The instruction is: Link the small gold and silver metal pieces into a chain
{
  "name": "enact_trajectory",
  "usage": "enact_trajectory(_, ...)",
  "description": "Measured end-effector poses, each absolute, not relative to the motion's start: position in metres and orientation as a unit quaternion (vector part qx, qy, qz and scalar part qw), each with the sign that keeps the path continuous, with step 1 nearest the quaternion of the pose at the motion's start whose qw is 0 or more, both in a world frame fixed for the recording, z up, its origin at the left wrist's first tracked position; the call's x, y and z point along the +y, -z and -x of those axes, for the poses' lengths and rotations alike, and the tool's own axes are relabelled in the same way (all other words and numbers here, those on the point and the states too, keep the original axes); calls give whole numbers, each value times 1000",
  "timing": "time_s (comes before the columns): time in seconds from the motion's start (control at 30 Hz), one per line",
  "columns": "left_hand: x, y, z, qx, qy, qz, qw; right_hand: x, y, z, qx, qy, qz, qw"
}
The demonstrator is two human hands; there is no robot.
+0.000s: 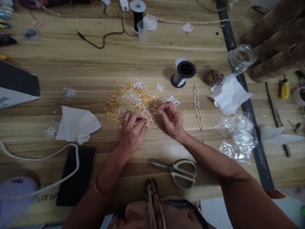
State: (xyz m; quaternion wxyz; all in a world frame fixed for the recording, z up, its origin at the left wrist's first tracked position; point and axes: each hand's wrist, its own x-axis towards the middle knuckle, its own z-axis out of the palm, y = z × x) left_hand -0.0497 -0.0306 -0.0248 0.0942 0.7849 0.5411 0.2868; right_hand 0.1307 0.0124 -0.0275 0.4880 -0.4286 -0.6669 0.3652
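One pair of scissors (172,169) lies nearest us on the wooden surface (152,60), blades pointing left. Farther left we see a dark phone-like slab (83,184), with a white cable (77,159) crossing over it.

Beyond the scissors are our two bare hands. Our left hand (132,131) is palm down, its bent fingers at the near edge of a pile of gold and silver pieces (150,103); we cannot tell whether its grip has hold of any. Our right hand (175,123) curls at the pile's right side, thumb toward forefinger, and we cannot tell whether that grip pinches anything either. The pile spreads across the middle of the surface, between our hands and beyond them.

To the right of our right hand lies a beaded strand (199,116), with clear plastic bags (240,136) past it. Farther off stands a spool of silvery wire (179,78), and a glass jar (241,58) to its right. Farthest, we see a spool of black thread (138,18) beside a clear cup (143,33).
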Motion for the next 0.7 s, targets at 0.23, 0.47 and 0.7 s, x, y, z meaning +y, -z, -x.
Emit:
enact_trajectory(0.23, -28, 23, 51, 579, -349, -731, 90, 11, 27, -130, -725, -321, 395, 464)
enact_trajectory(0.47, -27, 16, 46, 530, -413, -724, 158, 10, 25, -129, -815, -231, 321, 423)
enact_trajectory(0.7, -27, 16, 43, 510, -435, -726, 152, 8, 26, -129, -832, -230, 308, 400)
